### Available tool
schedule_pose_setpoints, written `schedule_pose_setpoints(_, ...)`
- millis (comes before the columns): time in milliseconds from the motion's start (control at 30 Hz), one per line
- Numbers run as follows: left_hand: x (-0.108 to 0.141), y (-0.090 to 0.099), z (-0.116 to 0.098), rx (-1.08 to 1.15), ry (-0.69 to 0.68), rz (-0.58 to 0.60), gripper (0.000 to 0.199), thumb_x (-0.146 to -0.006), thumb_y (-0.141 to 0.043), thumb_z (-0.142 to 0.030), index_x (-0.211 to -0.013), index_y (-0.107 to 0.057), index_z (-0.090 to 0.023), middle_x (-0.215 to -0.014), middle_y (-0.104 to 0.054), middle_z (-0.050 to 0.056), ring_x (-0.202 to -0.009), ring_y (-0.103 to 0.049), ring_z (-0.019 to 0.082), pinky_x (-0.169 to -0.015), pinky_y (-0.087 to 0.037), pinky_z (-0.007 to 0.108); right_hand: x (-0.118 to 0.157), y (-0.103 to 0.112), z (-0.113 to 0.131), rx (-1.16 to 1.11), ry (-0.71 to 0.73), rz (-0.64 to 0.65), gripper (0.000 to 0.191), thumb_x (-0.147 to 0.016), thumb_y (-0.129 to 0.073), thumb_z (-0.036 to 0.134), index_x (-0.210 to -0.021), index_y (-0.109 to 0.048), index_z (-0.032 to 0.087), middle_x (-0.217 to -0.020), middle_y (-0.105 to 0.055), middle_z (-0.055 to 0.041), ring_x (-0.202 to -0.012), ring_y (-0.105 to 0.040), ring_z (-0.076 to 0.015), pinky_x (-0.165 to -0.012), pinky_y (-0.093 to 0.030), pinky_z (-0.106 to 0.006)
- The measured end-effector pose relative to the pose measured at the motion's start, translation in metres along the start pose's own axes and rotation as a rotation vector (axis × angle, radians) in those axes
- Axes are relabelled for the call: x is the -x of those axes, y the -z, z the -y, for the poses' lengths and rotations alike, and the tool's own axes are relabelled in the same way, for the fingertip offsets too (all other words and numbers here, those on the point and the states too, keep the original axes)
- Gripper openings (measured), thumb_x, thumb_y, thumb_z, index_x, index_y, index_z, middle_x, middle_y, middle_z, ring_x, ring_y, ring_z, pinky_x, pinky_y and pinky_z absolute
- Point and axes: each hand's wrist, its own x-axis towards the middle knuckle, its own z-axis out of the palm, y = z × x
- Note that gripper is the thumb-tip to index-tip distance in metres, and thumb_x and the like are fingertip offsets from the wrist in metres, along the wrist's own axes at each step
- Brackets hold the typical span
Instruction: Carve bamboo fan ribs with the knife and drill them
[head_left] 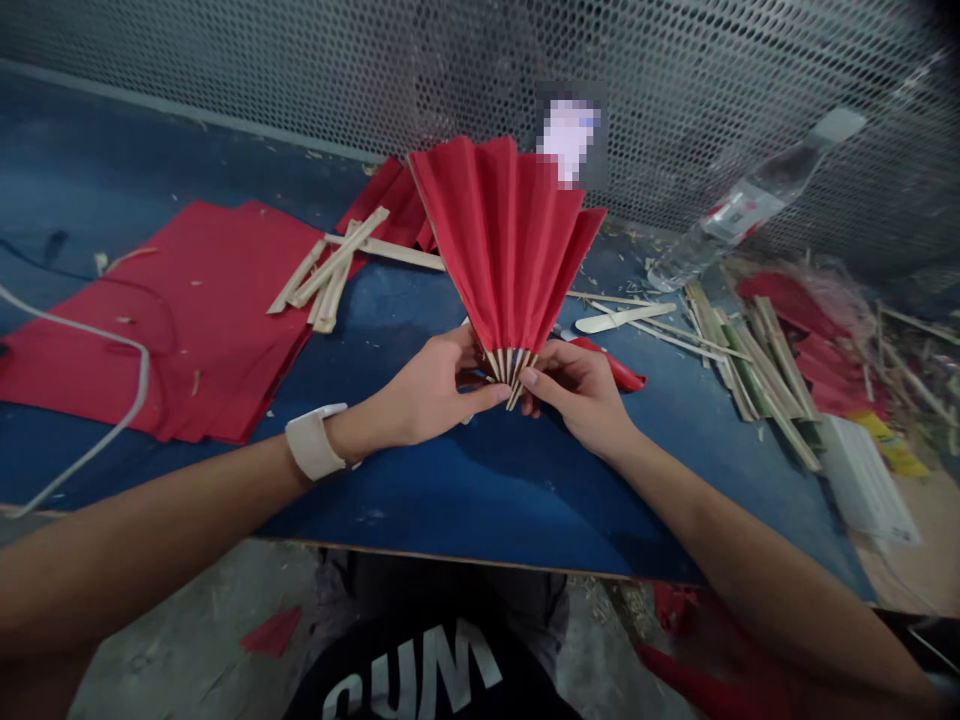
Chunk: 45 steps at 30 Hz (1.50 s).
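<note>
A red folding fan (506, 240), pleated and partly spread, stands upright over the blue table. Its pale sticks come together at the bottom, between my two hands. My left hand (442, 385) pinches the sticks from the left, thumb along the front. From the right, my right hand (574, 385) grips the same stick ends with thumb and fingers; some of its fingers are behind the fan. Just behind my right hand lies a tool with a red handle (611, 362), partly hidden by the hand.
A stack of red sheets (172, 320) lies at left, with bamboo strips (341, 265) on its edge. A clear plastic bottle (750, 215) leans near the mesh panel (300, 70). More bamboo strips (757, 350) and a white box (866, 480) are at right. A white cable (139, 400) crosses the left side.
</note>
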Motion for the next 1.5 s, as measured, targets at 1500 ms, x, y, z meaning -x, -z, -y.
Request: schedule_pose_setpoints(1500,-0.001,0.003,0.0,0.053,-0.104,0.036,0.02,-0.089,-0.082,-0.018,-0.101,-0.066,-0.016,-0.098,-0.077,0.006,-0.09,-0.078,0.019,-0.087,-0.066,0.032,-0.001,0.007,-0.005,-0.145,0.087,0.055,0.021,-0.09,-0.084,0.032,-0.097,-0.069,0.018,-0.084,-0.074,0.0012,-0.06,-0.07,-0.0085,-0.051,-0.054,-0.019)
